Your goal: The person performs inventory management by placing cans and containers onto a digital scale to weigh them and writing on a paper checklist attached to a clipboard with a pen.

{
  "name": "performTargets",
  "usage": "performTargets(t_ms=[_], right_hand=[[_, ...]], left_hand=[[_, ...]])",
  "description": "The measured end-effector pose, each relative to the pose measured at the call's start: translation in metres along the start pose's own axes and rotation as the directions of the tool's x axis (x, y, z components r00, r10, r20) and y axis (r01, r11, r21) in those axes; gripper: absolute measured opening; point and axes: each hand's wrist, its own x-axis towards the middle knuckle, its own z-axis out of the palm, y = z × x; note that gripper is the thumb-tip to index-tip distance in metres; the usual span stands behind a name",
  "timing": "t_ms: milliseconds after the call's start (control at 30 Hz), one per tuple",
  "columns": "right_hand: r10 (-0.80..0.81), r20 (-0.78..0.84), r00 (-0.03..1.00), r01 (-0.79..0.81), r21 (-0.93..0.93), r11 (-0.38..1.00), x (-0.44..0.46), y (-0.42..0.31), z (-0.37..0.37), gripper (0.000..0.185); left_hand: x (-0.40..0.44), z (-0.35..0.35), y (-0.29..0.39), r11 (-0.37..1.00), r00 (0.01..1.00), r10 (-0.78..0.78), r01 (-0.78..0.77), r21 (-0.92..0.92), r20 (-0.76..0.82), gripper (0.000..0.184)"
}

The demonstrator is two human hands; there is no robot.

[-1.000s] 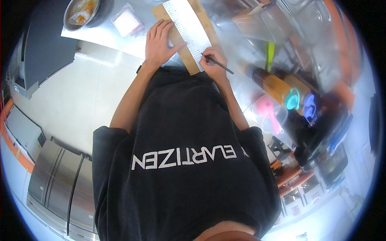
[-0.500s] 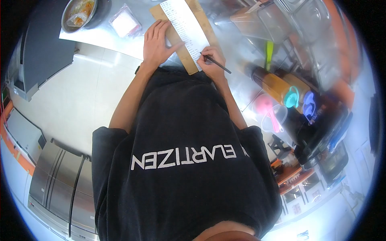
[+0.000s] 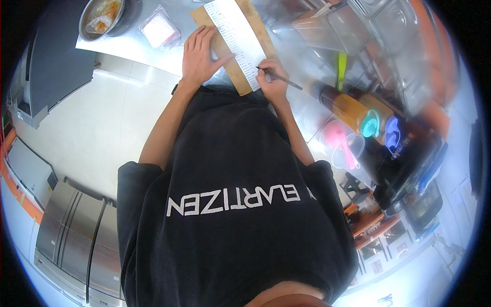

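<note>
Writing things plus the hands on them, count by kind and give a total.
Bare hands (left hand, right hand): 2
Slim black pen: 1
White sheet with rows of writing: 1
Flat brown board under it: 1
Total: 5

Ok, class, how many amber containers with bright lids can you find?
2. The first container, with a teal lid, is nearer the right hand; the second container, with a purple lid, is beside it, farther right. More could be hidden behind these.

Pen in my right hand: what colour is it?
The pen looks black; it shows best in the head view.
</note>
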Motion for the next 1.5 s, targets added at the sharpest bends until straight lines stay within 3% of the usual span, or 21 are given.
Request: performTargets(t_ms=[100, 200, 500, 700, 900, 1100, 1500], right_hand=[[0.235, -0.048, 0.971, -0.214, 0.266, 0.94, -0.005, 0.0, -0.003, 0.022], [0.203, -0.058, 0.977, -0.177, 0.298, 0.938, -0.01, -0.008, -0.007, 0.021], [0.147, -0.066, 0.987, -0.148, -0.019, 0.989, -0.017, -0.011, -0.009, 0.018], [-0.019, -0.005, 1.0, 0.018, -0.173, 0.985, -0.016, -0.007, -0.002, 0.02], [0.029, -0.058, 0.998, -0.035, -0.112, 0.993, -0.019, -0.003, 0.001, 0.021], [-0.085, -0.039, 0.996, 0.076, -0.181, 0.98, -0.015, -0.005, -0.001, 0.023], [-0.124, 0.031, 0.992, 0.128, -0.182, 0.975, -0.015, 0.001, -0.002, 0.023]], left_hand=[[0.0, -0.001, 0.0, 1.0, 1.0, -0.005, 0.005, -0.002, 0.002, 0.08], [0.0, -0.001, 0.0, 1.0, 1.0, -0.013, 0.013, -0.004, 0.006, 0.08], [0.0, 0.0, -0.002, 1.0, 1.0, -0.001, 0.001, -0.008, 0.002, 0.08], [0.0, 0.001, -0.002, 1.0, 1.0, -0.004, 0.004, 0.004, 0.009, 0.08], [0.0, 0.001, -0.002, 1.0, 1.0, -0.003, 0.003, 0.007, 0.008, 0.081], [0.0, 0.0, -0.001, 1.0, 1.0, -0.011, 0.011, 0.009, 0.014, 0.082], [-0.001, 0.002, -0.003, 1.0, 1.0, -0.008, 0.008, -0.02, 0.025, 0.083]])
